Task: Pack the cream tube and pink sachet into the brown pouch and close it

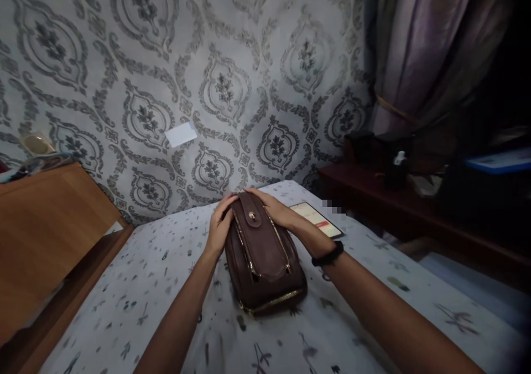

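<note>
Patterned wall [226, 86] fills the back. Bed [157, 285] next, white printed sheet, serves as the work surface, likely because it's soft and within reach of both arms. Wooden cabinet [53, 224] at left, tied-back curtain [415, 58] at right, dark red desk [352, 181] under it, cluttered, too dim to itemise.

Brown bag [269, 252] lies on the bed, mid-frame, long axis pointing away from the wearer. Left hand [219, 224] cups its far left edge, right hand [274, 208] its far right; both grasp the bag between them, fingers curled over the far end. Paired hold presumably keeps it steady and square. Phone or tablet [317, 219], screen lit, lies just beyond the right forearm, probably set aside so the bag has room. Black wristband [327, 254] on right wrist.

Bag looks: smooth, leather-like, rounded corners, fairly full. Strap tab runs down from the far end; two slanting gold-trimmed zips flank the middle panel; gold-toothed zip [276, 302] crosses the near end. Smallest: gold clasp [251, 216] on the tab, apparently fastened.
</note>
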The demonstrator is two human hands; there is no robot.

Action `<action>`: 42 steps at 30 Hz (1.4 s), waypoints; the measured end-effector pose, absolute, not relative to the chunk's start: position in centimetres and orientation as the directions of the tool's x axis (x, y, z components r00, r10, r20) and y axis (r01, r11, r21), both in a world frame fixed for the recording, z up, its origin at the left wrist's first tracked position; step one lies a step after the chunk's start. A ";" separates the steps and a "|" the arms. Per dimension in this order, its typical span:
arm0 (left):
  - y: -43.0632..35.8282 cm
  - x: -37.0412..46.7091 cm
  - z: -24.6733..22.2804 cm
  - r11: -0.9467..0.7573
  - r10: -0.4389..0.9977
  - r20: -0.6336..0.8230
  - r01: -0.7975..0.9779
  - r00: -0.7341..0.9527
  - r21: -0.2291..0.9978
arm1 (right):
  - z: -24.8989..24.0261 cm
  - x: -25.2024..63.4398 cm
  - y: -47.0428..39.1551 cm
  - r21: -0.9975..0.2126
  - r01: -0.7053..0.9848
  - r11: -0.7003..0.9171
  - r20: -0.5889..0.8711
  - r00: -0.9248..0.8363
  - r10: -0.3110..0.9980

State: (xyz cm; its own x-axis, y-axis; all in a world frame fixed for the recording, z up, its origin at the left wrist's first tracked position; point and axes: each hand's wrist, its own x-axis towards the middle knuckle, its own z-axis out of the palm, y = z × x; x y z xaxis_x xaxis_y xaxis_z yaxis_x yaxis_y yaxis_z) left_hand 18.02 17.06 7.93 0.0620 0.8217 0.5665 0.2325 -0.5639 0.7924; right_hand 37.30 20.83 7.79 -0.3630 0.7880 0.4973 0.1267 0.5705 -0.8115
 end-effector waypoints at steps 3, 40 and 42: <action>16.2 18.1 7.8 -0.578 0.811 0.581 0.234 0.066 0.782 | 7.8 37.4 20.3 -0.819 0.125 0.560 0.481 -0.383 0.789; 7.9 19.5 6.6 -0.681 0.663 0.706 0.591 0.248 0.432 | 6.6 41.3 10.8 -0.687 0.168 0.707 0.515 -0.575 0.636; 7.3 19.5 6.8 -0.689 0.597 0.756 0.653 0.267 0.313 | 6.4 41.4 10.9 -0.689 0.181 0.701 0.508 -0.570 0.646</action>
State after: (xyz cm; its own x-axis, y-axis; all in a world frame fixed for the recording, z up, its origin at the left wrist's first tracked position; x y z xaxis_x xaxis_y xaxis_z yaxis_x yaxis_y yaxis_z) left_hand 19.53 7.29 6.81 0.2675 0.5974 0.7561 0.6535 -0.6891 0.3133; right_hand 41.39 10.90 6.38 -0.5697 0.6461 0.5079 0.1808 0.7014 -0.6895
